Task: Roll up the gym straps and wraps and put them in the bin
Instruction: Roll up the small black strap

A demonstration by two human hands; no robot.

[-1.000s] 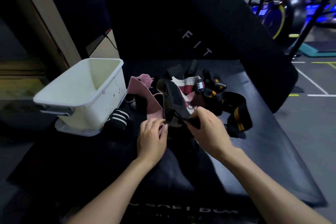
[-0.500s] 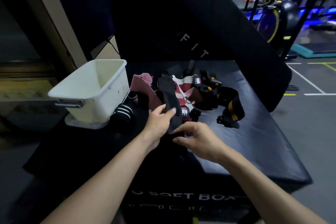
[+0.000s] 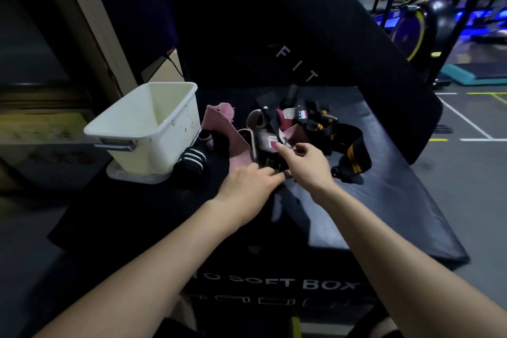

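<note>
Two hands meet at the near edge of a strap pile (image 3: 290,129) on the black soft box (image 3: 384,200). Left hand (image 3: 248,186) and right hand (image 3: 308,164) both pinch a black strap (image 3: 270,158). White bin (image 3: 148,129) stands at the pile's nine o'clock, just beside a striped wrap (image 3: 192,159).

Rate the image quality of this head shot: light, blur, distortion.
Head view: dim overall, so the black strap between both hands merges into the dark soft box; the white bin is the brightest thing; blue glow lights the gym machines at top right; the left edge is smeared; wide-angle bowing stretches the forearms.
</note>
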